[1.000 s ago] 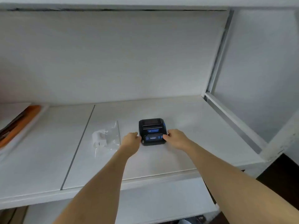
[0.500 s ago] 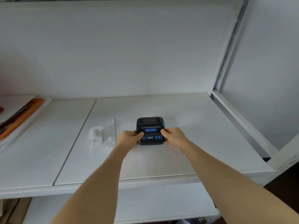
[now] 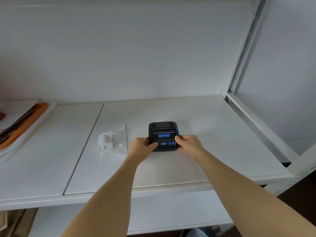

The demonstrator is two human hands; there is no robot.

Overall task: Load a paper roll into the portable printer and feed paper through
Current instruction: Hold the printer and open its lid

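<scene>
A small black portable printer (image 3: 162,132) with blue buttons and a lit display sits on the white shelf (image 3: 213,134), its lid closed. My left hand (image 3: 141,148) grips its near left corner, thumb on the front panel. My right hand (image 3: 189,145) grips its near right side, thumb next to the blue buttons. To the left lies a white paper roll (image 3: 106,142) inside a clear plastic bag (image 3: 118,142), apart from both hands.
A tray with orange and dark items (image 3: 22,124) sits at the far left of the shelf. A seam (image 3: 83,149) divides the shelf boards. A metal frame rail (image 3: 253,125) bounds the right side. A lower shelf (image 3: 171,214) shows below.
Both hands have closed in from beside the printer onto its near corners, thumbs now on the front panel. The printer stays in place on the shelf; the display now shows lit.
</scene>
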